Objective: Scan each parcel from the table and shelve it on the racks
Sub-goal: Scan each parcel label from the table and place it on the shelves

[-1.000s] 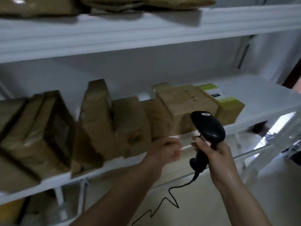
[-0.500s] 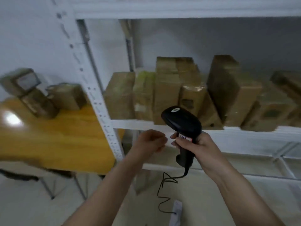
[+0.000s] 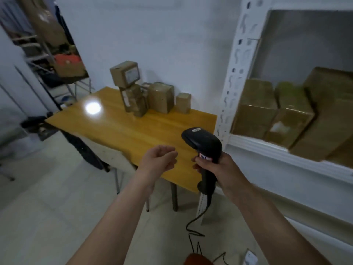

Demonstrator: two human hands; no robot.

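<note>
My right hand (image 3: 219, 167) grips the handle of a black barcode scanner (image 3: 205, 148), held upright over the near right corner of the wooden table (image 3: 122, 131). My left hand (image 3: 160, 159) hovers beside it with loosely curled fingers and holds nothing. At the table's far edge stand several brown cardboard parcels (image 3: 160, 97), one box (image 3: 125, 76) stacked on top of another. More brown parcels (image 3: 254, 109) stand in a row on the white rack shelf (image 3: 267, 148) to the right.
The rack's white perforated post (image 3: 235, 77) rises between table and shelf. The scanner's black cable (image 3: 196, 224) trails down to the floor. A dark chair (image 3: 36, 123) and metal shelving with goods (image 3: 63, 62) stand at the left. Pale tiled floor lies in front.
The view has swung left from the rack's shelves to the table with its parcels. Both hands keep their pose, the right still holding the scanner, the left still holding nothing.
</note>
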